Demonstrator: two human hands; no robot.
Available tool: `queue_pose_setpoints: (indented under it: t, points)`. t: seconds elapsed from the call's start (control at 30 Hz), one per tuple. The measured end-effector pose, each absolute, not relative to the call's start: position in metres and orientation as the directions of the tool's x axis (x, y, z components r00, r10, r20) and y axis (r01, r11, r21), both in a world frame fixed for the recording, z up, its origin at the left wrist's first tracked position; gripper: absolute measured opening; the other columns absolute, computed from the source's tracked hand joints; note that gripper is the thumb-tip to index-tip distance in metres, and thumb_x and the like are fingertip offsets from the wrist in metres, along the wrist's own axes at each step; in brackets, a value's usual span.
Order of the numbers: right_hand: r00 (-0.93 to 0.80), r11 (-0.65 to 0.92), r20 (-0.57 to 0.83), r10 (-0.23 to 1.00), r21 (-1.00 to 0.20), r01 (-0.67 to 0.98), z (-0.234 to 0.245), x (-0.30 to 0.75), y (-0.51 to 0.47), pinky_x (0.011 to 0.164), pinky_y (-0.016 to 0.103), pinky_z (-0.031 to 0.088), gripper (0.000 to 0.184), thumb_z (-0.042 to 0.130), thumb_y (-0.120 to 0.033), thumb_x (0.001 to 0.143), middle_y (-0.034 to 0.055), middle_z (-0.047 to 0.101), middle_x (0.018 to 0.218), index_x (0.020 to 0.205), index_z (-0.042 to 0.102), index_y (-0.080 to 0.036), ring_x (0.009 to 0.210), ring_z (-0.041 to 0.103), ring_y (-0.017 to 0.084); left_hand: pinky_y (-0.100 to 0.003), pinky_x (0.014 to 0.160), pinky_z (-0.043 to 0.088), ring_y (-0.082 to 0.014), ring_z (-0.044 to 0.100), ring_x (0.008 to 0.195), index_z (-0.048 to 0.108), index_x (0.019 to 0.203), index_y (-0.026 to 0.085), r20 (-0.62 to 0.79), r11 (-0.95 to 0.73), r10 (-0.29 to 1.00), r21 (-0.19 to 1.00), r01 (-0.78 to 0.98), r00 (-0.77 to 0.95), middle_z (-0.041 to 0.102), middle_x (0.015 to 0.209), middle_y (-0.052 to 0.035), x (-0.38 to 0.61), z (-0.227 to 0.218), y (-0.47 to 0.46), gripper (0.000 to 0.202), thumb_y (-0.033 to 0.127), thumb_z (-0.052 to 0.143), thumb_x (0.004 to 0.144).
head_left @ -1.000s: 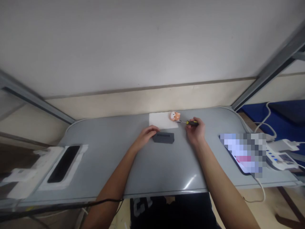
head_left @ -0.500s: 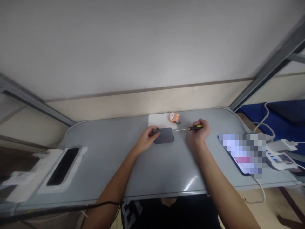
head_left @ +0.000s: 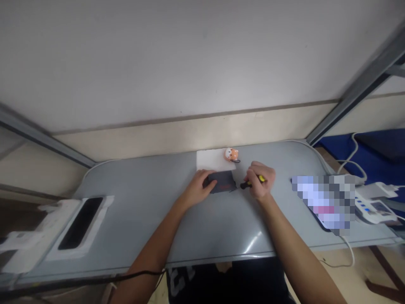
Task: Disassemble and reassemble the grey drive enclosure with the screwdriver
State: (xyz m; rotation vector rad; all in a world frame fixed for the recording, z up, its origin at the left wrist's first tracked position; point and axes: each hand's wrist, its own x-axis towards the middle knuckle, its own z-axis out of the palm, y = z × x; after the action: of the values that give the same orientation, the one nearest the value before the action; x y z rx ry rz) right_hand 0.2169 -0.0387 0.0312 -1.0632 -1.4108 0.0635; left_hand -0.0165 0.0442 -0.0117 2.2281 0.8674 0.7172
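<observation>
My left hand (head_left: 201,188) is closed around the left end of a dark grey, flat rectangular case (head_left: 224,181), with the thumb on top. Faint reddish marks show on the case's upper face. In my right hand (head_left: 261,179) is a screwdriver (head_left: 245,185) with a black and yellow handle, the fist wrapped round it. The screwdriver points left at the right end of the case; its shaft barely shows, and I cannot tell whether the tip touches. Just behind the case lies a white sheet of paper (head_left: 210,160), with an orange and white animal figurine (head_left: 231,154) at its right side.
A black phone (head_left: 81,223) lies on white paper at the left of the grey table (head_left: 139,215). To the right are a lit, blurred-out phone (head_left: 325,207) and a white power strip (head_left: 376,211) with cables. A dark cable (head_left: 139,273) crosses my left forearm.
The screwdriver has turned and come closer to the case, and my right fist now wraps over its handle. The case has tilted and shifted slightly right with my left hand.
</observation>
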Motion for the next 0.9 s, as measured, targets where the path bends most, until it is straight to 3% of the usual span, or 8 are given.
queue_pose_setpoints:
  t: [0.13,0.23,0.63,0.9]
  points:
    - [0.111,0.569,0.812,0.573,-0.491,0.66,0.037,0.219,-0.039,0.053,0.034,0.023,0.044,0.05,-0.015,0.092,-0.0022,0.033,0.045,0.05,0.039,-0.023,0.048,0.03,0.014,-0.046,0.109,0.048,-0.0248,0.059,0.12,0.062,0.132,0.025,0.286,-0.628,0.697,0.687,0.366,0.658,0.068,0.122,-0.0086,-0.016,-0.008,0.042,0.03,0.034,0.058,0.103]
    - [0.085,0.569,0.819,0.567,-0.465,0.678,0.039,0.219,-0.04,0.053,0.034,0.022,0.044,0.049,-0.015,0.091,-0.0025,0.031,0.046,0.051,0.035,-0.023,0.048,0.029,0.014,-0.047,0.111,0.048,-0.0246,0.059,0.12,0.062,0.132,0.025,0.285,-0.643,0.686,0.668,0.374,0.67,0.067,0.123,-0.0089,-0.016,-0.007,0.042,0.03,0.034,0.056,0.104]
    - [0.243,0.545,0.704,0.667,-0.683,0.486,0.017,0.222,-0.035,0.054,0.033,0.029,0.043,0.052,-0.021,0.092,0.0002,0.045,0.048,0.049,0.049,-0.022,0.049,0.039,0.015,-0.043,0.11,0.05,-0.0232,0.06,0.12,0.064,0.133,0.025,0.307,-0.676,0.653,0.648,0.351,0.692,0.066,0.123,-0.0087,-0.015,-0.011,0.045,0.03,0.03,0.054,0.104]
    - [0.211,0.525,0.675,0.707,-0.701,0.483,0.025,0.226,-0.036,0.055,0.033,0.029,0.044,0.052,-0.022,0.092,0.0,0.046,0.047,0.048,0.048,-0.022,0.05,0.04,0.014,-0.043,0.107,0.051,-0.023,0.061,0.116,0.066,0.13,0.025,0.294,-0.658,0.673,0.658,0.368,0.678,0.067,0.12,-0.008,-0.015,-0.012,0.045,0.029,0.029,0.056,0.103]
